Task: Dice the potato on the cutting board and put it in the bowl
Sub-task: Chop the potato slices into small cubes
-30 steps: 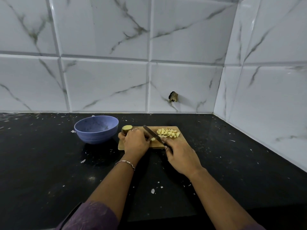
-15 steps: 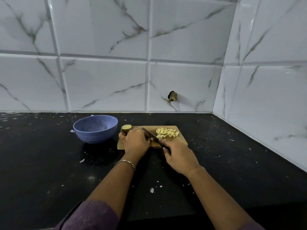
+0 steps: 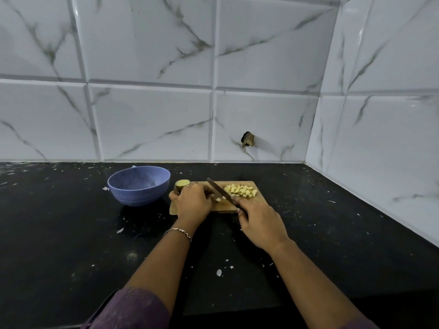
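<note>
A small wooden cutting board (image 3: 257,191) lies on the black counter. A heap of pale diced potato (image 3: 241,190) sits on its far right part. My left hand (image 3: 193,201) curls over a potato piece on the board's left side; what it holds is mostly hidden. A potato chunk with skin (image 3: 181,184) lies at the board's far left corner, just beyond that hand. My right hand (image 3: 260,220) grips the handle of a knife (image 3: 219,191), whose blade slants across the board between my left hand and the dice. The blue bowl (image 3: 139,185) stands left of the board.
The black counter (image 3: 71,233) is speckled with white flecks and scraps. White marble-look tiles rise behind and along the right side, meeting in a corner. A dark hole (image 3: 247,139) breaks the back wall above the board.
The knife blade has lifted and swung slightly between cuts. A couple of fresh dice now lie beside the blade near my left hand. The bowl and board have not moved.
</note>
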`<move>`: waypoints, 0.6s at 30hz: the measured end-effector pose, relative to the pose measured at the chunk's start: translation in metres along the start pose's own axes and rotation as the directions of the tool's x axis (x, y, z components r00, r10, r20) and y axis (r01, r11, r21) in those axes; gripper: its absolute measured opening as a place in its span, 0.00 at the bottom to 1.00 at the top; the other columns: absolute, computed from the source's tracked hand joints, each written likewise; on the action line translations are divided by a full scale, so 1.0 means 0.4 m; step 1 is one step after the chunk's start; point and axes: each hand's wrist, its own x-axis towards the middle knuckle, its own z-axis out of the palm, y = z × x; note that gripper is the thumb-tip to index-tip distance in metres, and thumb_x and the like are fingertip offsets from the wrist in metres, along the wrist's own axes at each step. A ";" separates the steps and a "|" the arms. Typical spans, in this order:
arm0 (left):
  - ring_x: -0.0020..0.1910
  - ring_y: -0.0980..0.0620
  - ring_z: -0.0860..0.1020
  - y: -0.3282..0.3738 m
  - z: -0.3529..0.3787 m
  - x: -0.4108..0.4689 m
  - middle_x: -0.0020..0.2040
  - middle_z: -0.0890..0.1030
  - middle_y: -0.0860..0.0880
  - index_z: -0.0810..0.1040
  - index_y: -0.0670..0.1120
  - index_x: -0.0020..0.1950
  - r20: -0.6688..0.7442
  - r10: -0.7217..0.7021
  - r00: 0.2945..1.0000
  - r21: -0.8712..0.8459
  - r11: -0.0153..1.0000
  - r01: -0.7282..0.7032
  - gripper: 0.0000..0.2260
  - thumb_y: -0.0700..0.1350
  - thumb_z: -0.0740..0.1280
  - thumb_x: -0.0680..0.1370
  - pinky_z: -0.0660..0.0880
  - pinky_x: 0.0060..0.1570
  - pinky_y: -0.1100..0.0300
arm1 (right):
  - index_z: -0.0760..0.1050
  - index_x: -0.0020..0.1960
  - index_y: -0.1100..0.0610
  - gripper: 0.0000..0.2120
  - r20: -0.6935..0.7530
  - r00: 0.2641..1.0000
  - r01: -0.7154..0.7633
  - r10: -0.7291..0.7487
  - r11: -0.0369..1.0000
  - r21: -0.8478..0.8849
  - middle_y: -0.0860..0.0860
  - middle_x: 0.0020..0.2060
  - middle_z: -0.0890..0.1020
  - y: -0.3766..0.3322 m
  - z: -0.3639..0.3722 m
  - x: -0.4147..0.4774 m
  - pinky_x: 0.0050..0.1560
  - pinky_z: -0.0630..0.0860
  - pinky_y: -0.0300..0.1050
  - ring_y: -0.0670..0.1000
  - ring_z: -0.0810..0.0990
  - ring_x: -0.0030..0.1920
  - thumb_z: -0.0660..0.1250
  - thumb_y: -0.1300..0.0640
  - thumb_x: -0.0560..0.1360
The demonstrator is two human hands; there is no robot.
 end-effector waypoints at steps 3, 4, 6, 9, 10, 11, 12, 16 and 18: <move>0.60 0.50 0.75 -0.024 -0.032 0.008 0.58 0.80 0.53 0.81 0.55 0.58 -0.007 -0.069 0.998 -0.077 0.995 0.069 0.10 0.45 0.64 0.80 0.62 0.62 0.47 | 0.69 0.73 0.40 0.20 0.028 1.000 -0.008 0.006 0.997 0.071 0.45 0.52 0.79 -0.002 0.002 0.000 0.50 0.78 0.44 0.45 0.78 0.47 0.61 0.52 0.82; 0.61 0.50 0.75 -0.035 -0.039 0.012 0.58 0.80 0.52 0.81 0.55 0.59 0.015 -0.095 0.995 -0.122 0.988 0.097 0.11 0.45 0.64 0.80 0.63 0.63 0.46 | 0.70 0.73 0.40 0.20 0.042 0.999 -0.003 0.000 0.996 0.085 0.45 0.50 0.79 -0.001 0.003 0.000 0.48 0.78 0.43 0.45 0.78 0.45 0.61 0.52 0.82; 0.61 0.49 0.76 -0.053 -0.049 0.016 0.58 0.81 0.52 0.80 0.54 0.61 0.081 -0.138 0.987 -0.172 0.974 0.150 0.11 0.46 0.65 0.80 0.66 0.66 0.45 | 0.69 0.73 0.40 0.20 0.079 0.997 0.010 -0.017 0.996 0.085 0.44 0.49 0.79 -0.002 0.004 -0.002 0.47 0.77 0.42 0.44 0.77 0.43 0.61 0.52 0.82; 0.62 0.48 0.76 -0.067 -0.056 0.014 0.57 0.81 0.52 0.78 0.54 0.61 0.171 -0.141 0.975 -0.147 0.975 0.167 0.11 0.46 0.68 0.79 0.68 0.66 0.45 | 0.68 0.73 0.41 0.20 0.101 0.994 0.030 -0.035 0.998 0.046 0.45 0.53 0.81 -0.003 0.000 -0.004 0.50 0.77 0.43 0.44 0.78 0.48 0.60 0.51 0.82; 0.63 0.47 0.75 -0.067 -0.059 0.012 0.58 0.81 0.52 0.77 0.53 0.62 0.200 -0.141 0.970 -0.125 0.978 0.168 0.12 0.45 0.68 0.78 0.67 0.66 0.45 | 0.68 0.73 0.41 0.20 0.099 0.994 0.032 -0.035 0.999 0.036 0.45 0.54 0.81 -0.005 -0.002 -0.005 0.50 0.77 0.43 0.45 0.78 0.49 0.60 0.51 0.82; 0.63 0.47 0.75 -0.069 -0.060 0.011 0.58 0.81 0.51 0.77 0.53 0.62 0.226 -0.142 0.964 -0.110 0.979 0.170 0.13 0.45 0.68 0.78 0.67 0.66 0.45 | 0.68 0.73 0.41 0.20 0.094 0.995 0.032 -0.034 0.999 0.025 0.45 0.55 0.81 -0.006 -0.004 -0.007 0.50 0.76 0.43 0.45 0.78 0.49 0.60 0.51 0.82; 0.64 0.46 0.74 -0.069 -0.061 0.010 0.59 0.80 0.51 0.77 0.52 0.63 0.249 -0.141 0.958 -0.102 0.980 0.170 0.14 0.46 0.68 0.77 0.67 0.67 0.45 | 0.68 0.73 0.41 0.20 0.088 0.996 0.030 -0.031 0.999 0.013 0.45 0.55 0.80 -0.007 -0.005 -0.009 0.50 0.76 0.43 0.45 0.78 0.49 0.60 0.52 0.82; 0.67 0.44 0.71 -0.057 -0.075 0.002 0.62 0.78 0.49 0.78 0.52 0.62 0.311 -0.119 0.943 -0.045 0.989 0.140 0.13 0.51 0.67 0.78 0.65 0.68 0.43 | 0.70 0.72 0.41 0.19 0.043 0.999 0.005 -0.004 1.000 -0.021 0.47 0.54 0.78 -0.004 -0.008 -0.011 0.51 0.79 0.45 0.47 0.79 0.50 0.60 0.52 0.82; 0.67 0.43 0.70 -0.050 -0.083 -0.002 0.62 0.78 0.47 0.78 0.51 0.59 0.320 -0.104 0.942 -0.007 0.994 0.112 0.12 0.53 0.66 0.78 0.64 0.69 0.43 | 0.70 0.73 0.41 0.19 0.030 0.999 -0.013 0.014 0.999 -0.034 0.46 0.55 0.79 0.000 -0.003 -0.008 0.51 0.78 0.45 0.47 0.79 0.50 0.59 0.52 0.82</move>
